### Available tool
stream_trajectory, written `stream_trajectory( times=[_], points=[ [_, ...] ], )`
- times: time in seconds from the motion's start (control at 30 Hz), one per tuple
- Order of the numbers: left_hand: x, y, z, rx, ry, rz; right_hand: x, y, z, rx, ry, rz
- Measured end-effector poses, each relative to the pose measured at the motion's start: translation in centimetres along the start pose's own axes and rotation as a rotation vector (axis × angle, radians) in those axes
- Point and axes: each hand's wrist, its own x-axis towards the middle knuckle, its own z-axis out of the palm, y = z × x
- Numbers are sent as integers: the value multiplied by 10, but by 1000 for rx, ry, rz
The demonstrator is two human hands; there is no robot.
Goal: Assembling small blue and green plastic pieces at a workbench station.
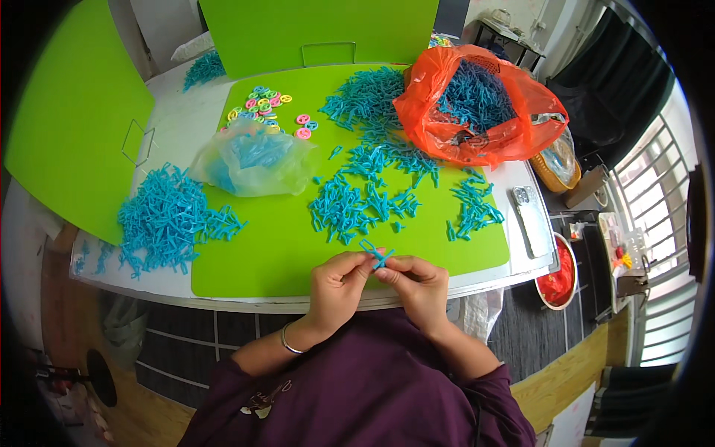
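Close to the table's front edge, my left hand [339, 287] and my right hand [415, 287] meet, fingertips pinched together. Between them is a small blue plastic piece [380, 258], a looped part crossed by thin arms; whether it is one part or two joined ones I cannot tell. Just beyond my fingers lies a loose pile of blue plastic pieces [339, 205] on the green mat [268, 261]. A smaller group of blue pieces [474, 207] is to the right. A large heap of finished-looking blue plastic pieces [165, 216] sits at the left.
A red plastic bag [417, 123] full of darker blue pieces stands at the back right. Nearer the middle are a translucent bag [290, 167] and colourful rings [303, 133]. A phone [527, 223] lies at the right edge. Green boards [261, 33] stand behind and at left.
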Motion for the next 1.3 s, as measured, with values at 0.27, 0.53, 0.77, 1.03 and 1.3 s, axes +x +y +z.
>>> stream_trajectory(
  times=[0.27,0.53,0.77,1.03,1.3],
  points=[
    [5,7,-28,-67,67,-99,11,-18,-4,-111,-365,183],
    [39,26,-154,1043,454,156,68,-13,-34,-1217,-304,-513],
    [39,22,-150,1264,481,149,57,-10,-40,-1252,-385,-413],
    [37,31,-72,1052,99,324,33,-13,-73,-869,-139,-340],
    [70,18,-8,949,-427,583,63,-25,-79,-1078,-109,-526]
  ],
)
